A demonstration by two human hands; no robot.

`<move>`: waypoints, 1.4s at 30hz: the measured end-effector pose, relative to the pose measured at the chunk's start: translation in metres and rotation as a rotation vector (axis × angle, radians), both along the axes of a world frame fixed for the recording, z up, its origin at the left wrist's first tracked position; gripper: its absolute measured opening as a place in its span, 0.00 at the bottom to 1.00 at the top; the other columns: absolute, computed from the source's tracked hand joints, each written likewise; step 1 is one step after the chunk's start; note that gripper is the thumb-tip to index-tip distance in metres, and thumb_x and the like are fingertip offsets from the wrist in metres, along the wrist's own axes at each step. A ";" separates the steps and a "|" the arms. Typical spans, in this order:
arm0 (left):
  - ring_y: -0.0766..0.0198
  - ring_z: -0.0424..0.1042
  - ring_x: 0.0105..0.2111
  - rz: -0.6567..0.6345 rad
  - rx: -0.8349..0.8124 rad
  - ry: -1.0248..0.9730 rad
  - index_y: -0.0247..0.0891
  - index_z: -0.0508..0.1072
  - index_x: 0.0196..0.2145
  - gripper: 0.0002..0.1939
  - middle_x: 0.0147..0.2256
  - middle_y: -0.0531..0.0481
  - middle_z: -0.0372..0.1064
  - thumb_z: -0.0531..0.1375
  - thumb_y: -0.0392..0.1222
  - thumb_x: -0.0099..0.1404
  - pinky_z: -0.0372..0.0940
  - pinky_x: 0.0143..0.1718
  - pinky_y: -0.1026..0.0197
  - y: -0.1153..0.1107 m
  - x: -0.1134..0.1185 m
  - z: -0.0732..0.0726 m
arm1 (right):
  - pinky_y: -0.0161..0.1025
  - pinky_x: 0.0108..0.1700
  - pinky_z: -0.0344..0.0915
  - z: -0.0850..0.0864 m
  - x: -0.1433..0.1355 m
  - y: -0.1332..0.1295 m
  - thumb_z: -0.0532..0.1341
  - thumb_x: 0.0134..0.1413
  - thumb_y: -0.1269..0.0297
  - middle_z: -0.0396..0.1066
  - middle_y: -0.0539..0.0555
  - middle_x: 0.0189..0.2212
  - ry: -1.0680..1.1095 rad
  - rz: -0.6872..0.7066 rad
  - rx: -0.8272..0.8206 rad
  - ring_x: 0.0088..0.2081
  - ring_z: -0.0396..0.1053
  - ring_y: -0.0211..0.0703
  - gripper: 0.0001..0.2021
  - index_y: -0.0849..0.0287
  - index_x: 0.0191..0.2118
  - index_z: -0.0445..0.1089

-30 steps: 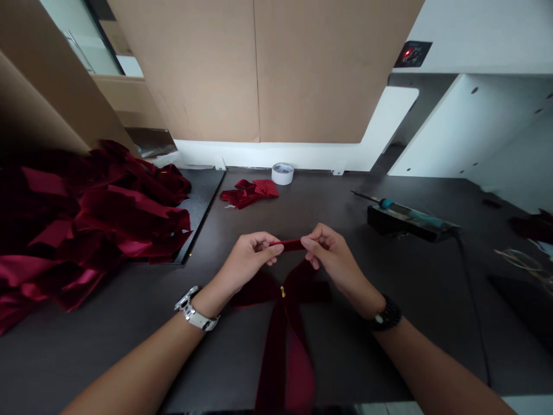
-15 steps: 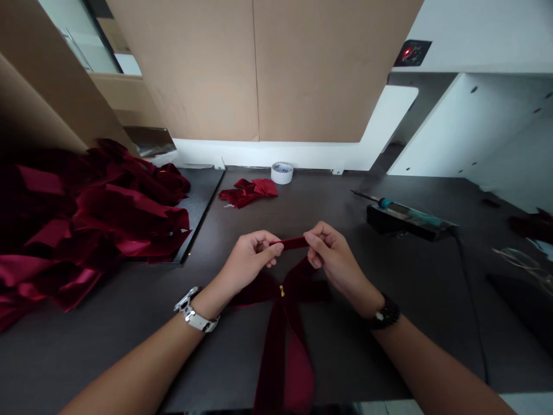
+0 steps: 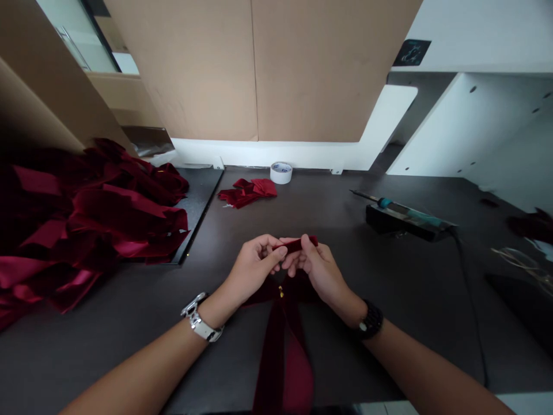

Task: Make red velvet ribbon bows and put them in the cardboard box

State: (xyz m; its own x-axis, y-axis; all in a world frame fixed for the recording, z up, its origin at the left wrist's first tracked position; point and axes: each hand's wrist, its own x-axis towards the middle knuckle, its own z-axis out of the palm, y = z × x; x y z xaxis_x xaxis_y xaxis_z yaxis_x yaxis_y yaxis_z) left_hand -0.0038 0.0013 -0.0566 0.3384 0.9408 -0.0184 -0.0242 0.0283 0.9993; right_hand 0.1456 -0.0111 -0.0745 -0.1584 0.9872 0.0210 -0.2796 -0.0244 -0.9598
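Note:
A short strip of dark red velvet ribbon [image 3: 294, 246] is pinched between both hands above the dark table. My left hand [image 3: 258, 260] is closed on its left end, thumb on top. My right hand [image 3: 317, 268] grips the other end, with a bit of ribbon showing past the thumb. Just below the hands lies a dark red velvet bow [image 3: 279, 346], its two long tails running toward the table's front edge. At its centre sits a small gold-coloured piece [image 3: 280, 291]. The bow's loops are partly hidden under my hands.
A large heap of dark red ribbon [image 3: 129, 222] covers the left side, partly on a black board [image 3: 203, 193]. Behind are small red ribbon pieces [image 3: 248, 193] and a tape roll [image 3: 281, 173]. A soldering-iron-like tool [image 3: 408, 213] rests on a black stand at right, its cable [image 3: 473, 311] trailing forward.
My right hand has moved left, close to my left hand, and its thumb now lies further along the strip. The bow stays in place. A red light on the upper-right panel is no longer lit.

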 end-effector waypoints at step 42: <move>0.65 0.62 0.32 -0.497 0.155 0.366 0.39 0.59 0.36 0.06 0.32 0.55 0.61 0.51 0.37 0.59 0.60 0.33 0.62 0.009 -0.022 0.005 | 0.42 0.48 0.60 0.025 0.032 0.006 0.65 0.50 0.56 0.68 0.52 0.35 -0.415 0.457 0.000 0.40 0.66 0.41 0.13 0.60 0.34 0.68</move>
